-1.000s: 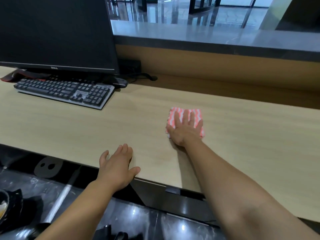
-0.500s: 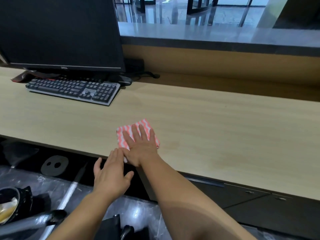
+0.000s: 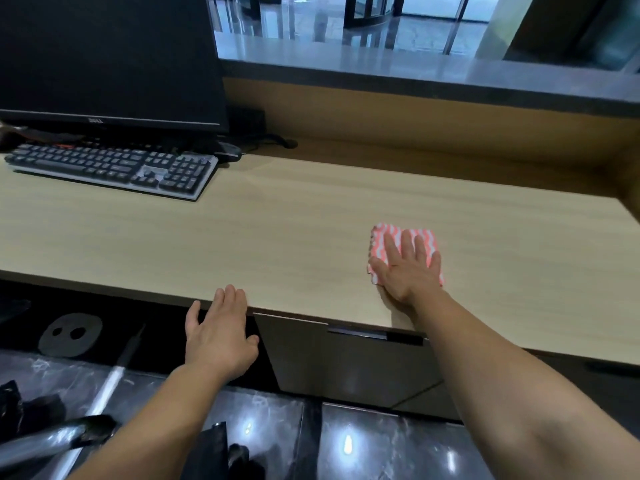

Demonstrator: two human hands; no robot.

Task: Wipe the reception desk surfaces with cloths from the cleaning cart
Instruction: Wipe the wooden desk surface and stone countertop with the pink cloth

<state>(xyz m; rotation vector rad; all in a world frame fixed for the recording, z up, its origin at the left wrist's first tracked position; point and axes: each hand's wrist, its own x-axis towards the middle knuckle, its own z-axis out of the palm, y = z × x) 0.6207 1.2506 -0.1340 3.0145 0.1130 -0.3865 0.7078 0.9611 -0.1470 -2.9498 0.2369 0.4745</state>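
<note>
A folded pink-and-white striped cloth [image 3: 388, 234] lies flat on the light wooden reception desk [image 3: 277, 237], right of centre. My right hand [image 3: 407, 268] presses down on the cloth with fingers spread, covering most of it. My left hand [image 3: 220, 336] rests at the desk's front edge with fingertips on the top, fingers apart, holding nothing.
A black monitor [image 3: 107, 60] and a dark keyboard [image 3: 114, 168] stand at the back left, with a mouse [image 3: 228, 152] and cables behind. A raised grey counter ledge [image 3: 415, 67] runs along the back. Drawers [image 3: 346, 362] sit under the desk. A metal handle [image 3: 52, 441] shows at lower left.
My right hand has slid the cloth from near the front edge, beside my left hand, to the right and slightly farther back. My left hand stays at the edge.
</note>
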